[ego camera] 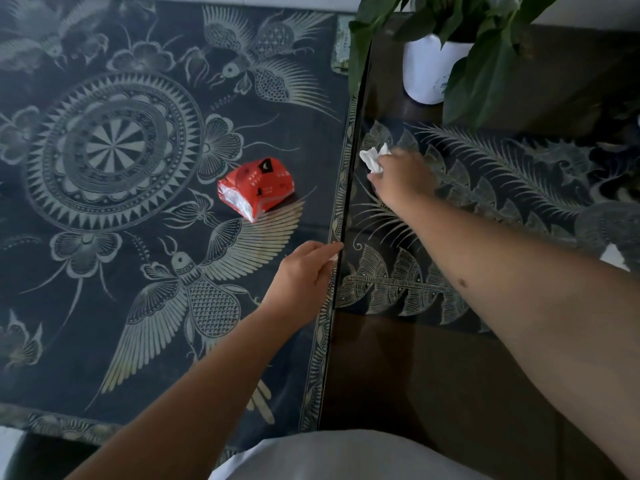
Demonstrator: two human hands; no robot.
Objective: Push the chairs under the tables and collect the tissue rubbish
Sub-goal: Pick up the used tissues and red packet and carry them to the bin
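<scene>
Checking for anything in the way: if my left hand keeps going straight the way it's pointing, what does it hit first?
The left hand points up and right across the table seam; likely first is the right hand holding the crumpled tissue, though depth is unclear.

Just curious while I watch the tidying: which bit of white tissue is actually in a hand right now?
The crumpled tissue near the potted plant, gripped by the right hand. The other white scrap lies untouched at the far right edge.

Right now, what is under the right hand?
The right hand closes on a crumpled white tissue, which sticks out past the fingers. Below lies the patterned tablecloth. Anything else beneath is covered.
</scene>
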